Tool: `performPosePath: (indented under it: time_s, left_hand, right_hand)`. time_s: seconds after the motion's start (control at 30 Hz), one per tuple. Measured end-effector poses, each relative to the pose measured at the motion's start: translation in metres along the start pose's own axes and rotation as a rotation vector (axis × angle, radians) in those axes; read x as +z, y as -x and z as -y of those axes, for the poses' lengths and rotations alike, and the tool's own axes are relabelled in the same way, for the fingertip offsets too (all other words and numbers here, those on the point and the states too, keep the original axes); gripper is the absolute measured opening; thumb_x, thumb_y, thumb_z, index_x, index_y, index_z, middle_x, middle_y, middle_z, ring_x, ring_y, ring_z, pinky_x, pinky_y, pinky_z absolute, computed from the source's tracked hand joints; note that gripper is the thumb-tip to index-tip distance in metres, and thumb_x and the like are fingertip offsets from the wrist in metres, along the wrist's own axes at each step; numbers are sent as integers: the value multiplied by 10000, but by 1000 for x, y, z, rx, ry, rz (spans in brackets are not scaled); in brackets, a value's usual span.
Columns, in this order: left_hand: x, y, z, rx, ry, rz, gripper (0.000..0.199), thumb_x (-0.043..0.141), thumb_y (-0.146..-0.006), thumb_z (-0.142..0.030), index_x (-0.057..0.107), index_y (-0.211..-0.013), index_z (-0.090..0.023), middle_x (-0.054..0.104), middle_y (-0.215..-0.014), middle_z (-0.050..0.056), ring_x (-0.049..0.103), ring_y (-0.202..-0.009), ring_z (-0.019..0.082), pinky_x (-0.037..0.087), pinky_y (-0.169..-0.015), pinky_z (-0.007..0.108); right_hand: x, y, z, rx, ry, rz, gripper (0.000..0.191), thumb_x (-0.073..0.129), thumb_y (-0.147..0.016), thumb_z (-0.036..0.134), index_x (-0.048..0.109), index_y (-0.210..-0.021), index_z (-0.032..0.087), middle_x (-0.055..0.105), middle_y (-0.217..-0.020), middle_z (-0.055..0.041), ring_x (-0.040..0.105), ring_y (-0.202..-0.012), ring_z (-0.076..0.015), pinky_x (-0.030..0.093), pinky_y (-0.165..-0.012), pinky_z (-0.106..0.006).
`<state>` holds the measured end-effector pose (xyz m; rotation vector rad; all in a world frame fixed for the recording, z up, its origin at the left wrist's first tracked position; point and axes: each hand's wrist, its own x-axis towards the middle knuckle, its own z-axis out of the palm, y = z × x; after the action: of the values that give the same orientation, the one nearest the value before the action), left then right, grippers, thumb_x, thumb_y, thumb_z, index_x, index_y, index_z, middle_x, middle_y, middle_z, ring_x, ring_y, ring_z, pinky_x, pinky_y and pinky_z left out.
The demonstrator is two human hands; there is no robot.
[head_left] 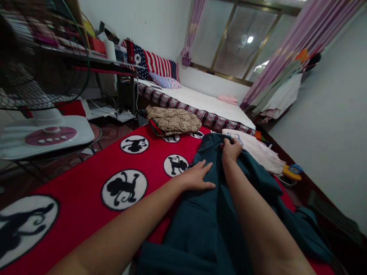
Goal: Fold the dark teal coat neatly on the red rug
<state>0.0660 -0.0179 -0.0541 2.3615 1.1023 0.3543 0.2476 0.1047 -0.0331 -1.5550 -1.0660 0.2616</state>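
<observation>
A dark teal jacket (197,225) lies spread over the red blanket, its collar end pointing away from me. My left hand (198,176) rests flat on the cloth with its fingers spread. Farther up, my right hand (231,149) is closed, thumb and fingers pinching the fabric near the far end. One sleeve of the jacket drapes off toward the right, and another part is folded at the bottom of the view. My forearms cover some of the middle.
The red blanket (86,183) has white circles with black monkey figures. A folded tan patterned cloth (174,119) lies at the far end, a pale pink garment (258,152) to the right. At left stands a fan (48,131); behind is a bed with a white sheet (200,95).
</observation>
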Motion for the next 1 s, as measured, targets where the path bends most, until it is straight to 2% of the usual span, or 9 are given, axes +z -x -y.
performPosePath:
  time_s: [0.13, 0.3, 0.43, 0.53, 0.6, 0.7, 0.77, 0.9, 1.0]
  left_hand:
    - [16, 1, -3, -41, -83, -46, 900, 447, -849, -692, 196, -1542, -176, 86, -1607, 181, 79, -1478, 353, 175, -1178, 504]
    - [31, 3, 0, -21, -175, -77, 766, 326, -908, -671, 297, -1515, -204, 162, -1609, 123, 95, -1485, 311, 134, -1191, 478]
    - [29, 2, 2, -20, -218, -81, 739, 321, -918, -655, 335, -1501, -200, 187, -1605, 114, 115, -1483, 310, 132, -1191, 471]
    - [30, 1, 2, -18, -241, -80, 739, 335, -920, -647, 327, -1505, -194, 181, -1605, 122, 117, -1482, 314, 133, -1191, 466]
    - [32, 0, 3, -16, -246, -77, 725, 344, -927, -628, 309, -1512, -202, 175, -1606, 119, 117, -1483, 308, 133, -1191, 458]
    - [34, 0, 5, -11, -249, -97, 728, 337, -924, -642, 311, -1511, -212, 191, -1604, 112, 125, -1482, 306, 128, -1191, 449]
    - [34, 1, 5, -5, -253, -107, 744, 320, -920, -661, 315, -1510, -208, 205, -1600, 118, 135, -1479, 310, 130, -1189, 447]
    - [32, 2, 4, 0, -265, -87, 754, 312, -917, -671, 301, -1514, -210, 191, -1602, 126, 130, -1478, 318, 133, -1184, 452]
    - [31, 1, 5, 8, -266, -83, 763, 316, -912, -676, 298, -1516, -210, 184, -1603, 132, 127, -1478, 326, 131, -1182, 459]
  right_hand:
    - [2, 14, -21, -177, 242, 130, 186, 503, -693, 145, 645, -812, 137, 694, -880, -113, 640, -930, -253, 470, -930, -412]
    - [-7, 20, -25, -186, 279, 344, 247, 599, -594, 57, 650, -824, 132, 680, -917, -98, 628, -897, -241, 476, -917, -409]
    - [-40, 48, 1, -288, 238, 417, 314, 654, -664, 145, 642, -977, 165, 642, -1039, -71, 611, -872, -190, 505, -833, -342]
    - [-82, 104, 33, -541, 169, 503, 142, 547, -852, 284, 636, -808, 181, 623, -886, -53, 585, -809, -175, 474, -788, -307]
    - [-112, 150, 53, -590, 157, 780, 263, 509, -910, 353, 619, -740, 185, 615, -769, -28, 573, -738, -157, 448, -730, -275]
    - [-149, 210, 75, -572, 277, 1215, 329, 669, -809, 449, 666, -1020, 197, 680, -905, -40, 610, -831, -190, 443, -780, -298]
    - [-167, 234, 82, -534, 313, 1309, 452, 725, -759, 409, 637, -1155, 209, 692, -1006, -64, 620, -918, -217, 445, -827, -316]
    - [-199, 243, 91, -458, 154, 1384, 187, 621, -811, 236, 699, -977, 199, 708, -939, -68, 634, -907, -189, 456, -865, -304]
    - [-222, 239, 93, -318, 5, 1655, 213, 633, -818, 309, 727, -962, 184, 729, -939, -73, 663, -911, -185, 480, -858, -278]
